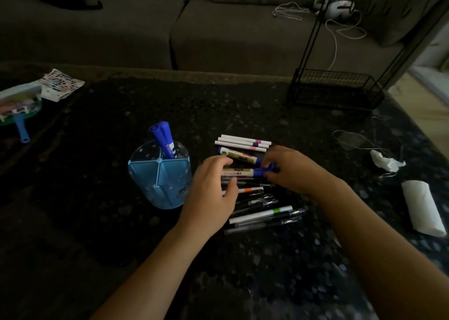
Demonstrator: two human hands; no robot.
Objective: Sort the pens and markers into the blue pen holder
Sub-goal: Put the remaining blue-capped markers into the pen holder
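Head view: both hands meet over the pile of pens and markers on the dark speckled tabletop (243, 259). The left hand (213, 193) and right hand (289, 167) pinch opposite ends of a cream-barrelled marker with a blue cap (245, 173). Just left stands the translucent blue divided pen holder (159, 176), two blue markers (163, 138) upright in a rear compartment.

Translucent blue pen holder (159, 176) with blue markers (163, 137), dark speckled table (243, 105), white pens (243, 141) banded pink and purple beyond the fingers (267, 160).
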